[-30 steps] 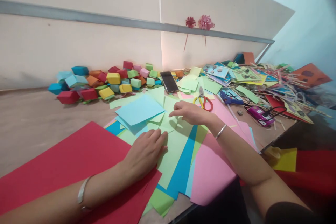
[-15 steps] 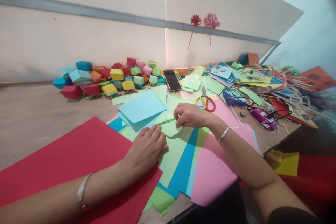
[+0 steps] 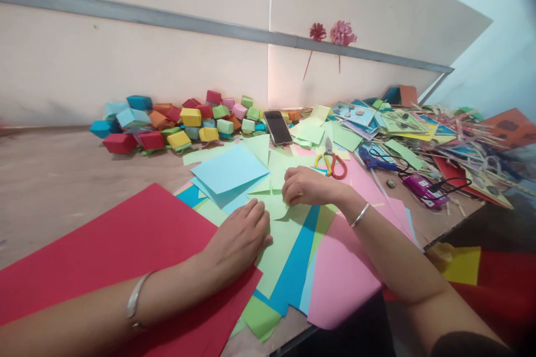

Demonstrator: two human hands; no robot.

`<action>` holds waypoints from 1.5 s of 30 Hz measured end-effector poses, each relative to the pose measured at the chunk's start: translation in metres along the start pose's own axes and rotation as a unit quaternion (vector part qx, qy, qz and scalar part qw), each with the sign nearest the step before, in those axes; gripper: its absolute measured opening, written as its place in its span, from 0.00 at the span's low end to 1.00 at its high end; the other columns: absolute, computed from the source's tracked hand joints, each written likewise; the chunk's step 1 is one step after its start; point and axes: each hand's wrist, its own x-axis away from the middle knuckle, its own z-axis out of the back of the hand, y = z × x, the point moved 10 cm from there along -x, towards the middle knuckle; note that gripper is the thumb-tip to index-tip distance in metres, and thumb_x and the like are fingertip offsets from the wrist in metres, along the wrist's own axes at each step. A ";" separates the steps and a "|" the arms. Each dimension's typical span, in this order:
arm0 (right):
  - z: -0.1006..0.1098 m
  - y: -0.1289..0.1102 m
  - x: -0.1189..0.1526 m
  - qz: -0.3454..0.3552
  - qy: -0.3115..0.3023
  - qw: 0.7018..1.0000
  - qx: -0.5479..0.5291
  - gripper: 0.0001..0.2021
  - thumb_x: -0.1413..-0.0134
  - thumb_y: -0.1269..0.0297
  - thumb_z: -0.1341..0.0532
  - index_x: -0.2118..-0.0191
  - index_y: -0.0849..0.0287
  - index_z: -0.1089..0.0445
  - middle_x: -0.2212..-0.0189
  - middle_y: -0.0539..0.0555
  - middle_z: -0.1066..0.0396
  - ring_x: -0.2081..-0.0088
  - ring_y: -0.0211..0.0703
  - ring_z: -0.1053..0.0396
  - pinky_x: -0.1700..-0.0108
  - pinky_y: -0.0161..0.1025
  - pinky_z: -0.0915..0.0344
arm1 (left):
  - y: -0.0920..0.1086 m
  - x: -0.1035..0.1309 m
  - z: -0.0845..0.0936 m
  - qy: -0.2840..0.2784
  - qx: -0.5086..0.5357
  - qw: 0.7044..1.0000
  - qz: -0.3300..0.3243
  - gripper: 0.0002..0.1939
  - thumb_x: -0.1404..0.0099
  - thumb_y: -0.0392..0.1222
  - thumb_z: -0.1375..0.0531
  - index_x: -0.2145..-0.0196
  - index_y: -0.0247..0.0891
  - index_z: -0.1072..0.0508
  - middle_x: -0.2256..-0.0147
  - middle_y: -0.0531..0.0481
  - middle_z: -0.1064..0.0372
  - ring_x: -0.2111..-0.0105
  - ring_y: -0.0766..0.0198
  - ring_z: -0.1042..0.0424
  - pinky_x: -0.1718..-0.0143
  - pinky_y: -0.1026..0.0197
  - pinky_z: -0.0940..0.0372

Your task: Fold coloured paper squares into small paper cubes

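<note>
A small pale green paper piece (image 3: 274, 205) lies over a larger green sheet (image 3: 274, 259) between my hands. My right hand (image 3: 302, 185) is closed at its right edge, fingers curled in and thumb partly hidden, pinching the paper. My left hand (image 3: 247, 234) rests palm down at its lower left, fingers extended, over the red sheet (image 3: 125, 234) and green paper. Light blue sheets (image 3: 230, 167) are just beyond my left hand. Scissors (image 3: 329, 162) with yellow and red handles lie beyond my right hand.
Small colourful paper boxes (image 3: 190, 117) line the wall, beside a phone (image 3: 277, 127). To the right are a blue glue gun (image 3: 377, 159), a purple power strip (image 3: 425, 191) and piled cards and sticks (image 3: 402, 122). Pink paper (image 3: 339, 273) reaches the table's front edge.
The whole view has shifted slightly to the right. The small green paper now lies flatter, with its right edge still at my right fingers. My left hand has barely moved.
</note>
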 end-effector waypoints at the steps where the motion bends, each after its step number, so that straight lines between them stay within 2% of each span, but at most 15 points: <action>1: -0.001 0.001 0.000 -0.007 -0.003 1.000 -0.008 0.06 0.46 0.74 0.33 0.71 0.57 0.21 0.71 0.52 0.23 0.60 0.43 0.34 0.60 0.37 0.42 | 0.001 0.000 0.000 0.006 0.001 1.000 -0.005 0.06 0.33 0.37 0.43 0.59 0.33 0.30 0.54 0.34 0.29 0.49 0.44 0.31 0.50 0.45 0.33; 4: -0.005 0.006 -0.003 -0.036 -0.015 0.999 -0.019 0.03 0.45 0.70 0.33 0.69 0.59 0.22 0.72 0.52 0.23 0.61 0.42 0.34 0.61 0.36 0.43 | 0.002 0.002 -0.002 0.006 -0.007 1.000 -0.011 0.08 0.32 0.37 0.45 0.58 0.31 0.30 0.53 0.32 0.29 0.48 0.43 0.31 0.51 0.44 0.32; 7: -0.009 0.014 -0.006 -0.090 -0.035 0.995 0.018 0.08 0.43 0.64 0.33 0.71 0.61 0.24 0.72 0.53 0.24 0.63 0.41 0.35 0.62 0.37 0.45 | 0.004 0.004 -0.002 0.004 -0.015 1.000 -0.017 0.07 0.32 0.35 0.45 0.58 0.31 0.29 0.52 0.31 0.30 0.49 0.42 0.30 0.52 0.44 0.31; 11: -0.013 0.020 -0.008 -0.160 -0.071 0.981 0.081 0.11 0.41 0.58 0.36 0.70 0.60 0.25 0.71 0.54 0.24 0.60 0.45 0.35 0.65 0.37 0.51 | 0.005 0.004 0.001 0.023 -0.017 0.999 -0.024 0.07 0.32 0.33 0.45 0.58 0.32 0.29 0.49 0.30 0.32 0.47 0.43 0.32 0.51 0.44 0.31; 16: -0.016 0.018 -0.008 -0.217 -0.111 0.960 0.140 0.13 0.38 0.56 0.38 0.66 0.60 0.25 0.65 0.57 0.23 0.55 0.49 0.34 0.66 0.39 0.53 | 0.004 0.003 -0.002 0.022 0.022 0.999 -0.023 0.06 0.32 0.33 0.45 0.59 0.32 0.29 0.56 0.35 0.30 0.53 0.47 0.29 0.54 0.46 0.30; 20: -0.013 0.011 -0.011 -0.209 -0.092 0.955 0.191 0.12 0.37 0.56 0.38 0.62 0.60 0.25 0.59 0.58 0.24 0.50 0.51 0.36 0.62 0.40 0.49 | 0.007 0.003 -0.002 0.026 0.029 0.998 -0.044 0.08 0.32 0.34 0.46 0.59 0.31 0.29 0.58 0.36 0.28 0.52 0.48 0.29 0.51 0.46 0.31; 23: -0.013 0.008 -0.011 -0.203 -0.074 0.953 0.211 0.11 0.36 0.58 0.39 0.57 0.60 0.26 0.54 0.60 0.26 0.49 0.51 0.35 0.61 0.41 0.46 | 0.007 0.004 -0.001 0.038 0.038 0.997 -0.051 0.08 0.32 0.34 0.46 0.59 0.30 0.28 0.55 0.34 0.28 0.50 0.47 0.29 0.48 0.46 0.31; 28: -0.025 0.017 -0.010 -0.229 -0.113 0.950 0.181 0.11 0.35 0.59 0.41 0.56 0.60 0.27 0.57 0.58 0.25 0.53 0.50 0.30 0.63 0.39 0.43 | 0.003 0.006 -0.003 0.047 0.024 0.997 -0.049 0.12 0.29 0.36 0.48 0.54 0.30 0.28 0.47 0.32 0.30 0.46 0.46 0.30 0.46 0.45 0.31; 32: -0.029 0.023 -0.011 -0.233 -0.121 0.950 0.169 0.12 0.36 0.58 0.41 0.57 0.61 0.26 0.58 0.58 0.24 0.54 0.50 0.28 0.66 0.38 0.42 | 0.005 0.008 -0.008 0.043 -0.007 0.997 -0.058 0.14 0.28 0.37 0.49 0.53 0.29 0.28 0.46 0.31 0.30 0.45 0.45 0.30 0.45 0.44 0.32; 36: -0.032 0.026 -0.011 -0.235 -0.119 0.951 0.161 0.13 0.37 0.57 0.40 0.57 0.61 0.26 0.58 0.59 0.24 0.54 0.50 0.27 0.65 0.37 0.41 | 0.009 0.012 -0.010 0.064 -0.038 0.995 -0.068 0.16 0.28 0.35 0.51 0.50 0.25 0.28 0.45 0.27 0.31 0.44 0.41 0.31 0.44 0.40 0.34; 41: -0.032 0.025 -0.011 -0.233 -0.115 0.953 0.159 0.13 0.35 0.57 0.42 0.55 0.61 0.27 0.58 0.60 0.24 0.53 0.50 0.27 0.64 0.38 0.41 | 0.006 0.014 -0.007 0.072 -0.002 0.995 -0.068 0.15 0.28 0.35 0.50 0.53 0.27 0.27 0.47 0.28 0.29 0.43 0.44 0.31 0.44 0.42 0.33; 45: -0.031 0.023 -0.012 -0.236 -0.118 0.952 0.154 0.13 0.34 0.57 0.43 0.56 0.61 0.27 0.57 0.60 0.24 0.53 0.50 0.27 0.64 0.38 0.41 | 0.003 0.012 -0.006 0.055 -0.001 0.996 -0.067 0.15 0.28 0.38 0.50 0.52 0.29 0.27 0.46 0.29 0.30 0.45 0.43 0.29 0.49 0.43 0.30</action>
